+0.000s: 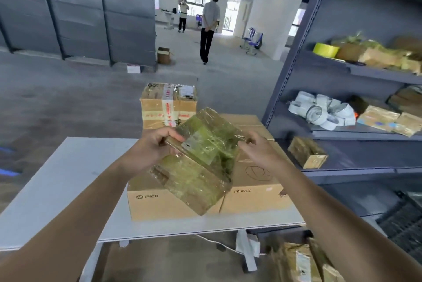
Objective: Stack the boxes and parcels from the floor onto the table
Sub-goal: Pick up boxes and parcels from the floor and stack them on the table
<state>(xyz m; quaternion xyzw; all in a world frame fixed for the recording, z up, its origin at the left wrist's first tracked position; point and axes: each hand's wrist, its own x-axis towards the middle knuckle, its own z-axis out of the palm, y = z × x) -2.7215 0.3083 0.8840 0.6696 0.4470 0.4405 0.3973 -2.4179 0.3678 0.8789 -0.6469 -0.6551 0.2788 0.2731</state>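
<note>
I hold a tape-wrapped cardboard parcel (201, 158) tilted in the air above the table (57, 190). My left hand (153, 144) grips its upper left corner and my right hand (258, 147) grips its right edge. Beneath it, two flat Pico cartons (159, 204) (253, 190) lie side by side on the table. A taller carton with red-printed tape (167, 104) stands behind them. More parcels (301, 261) lie on the floor at the lower right, under the table's edge.
A grey metal shelf rack (342, 90) stands close on the right, holding tape rolls (324, 110), a yellow roll (325, 50) and parcels (307, 152). Two people stand far ahead in the aisle (209, 28). A small box (163, 55) sits on the floor there.
</note>
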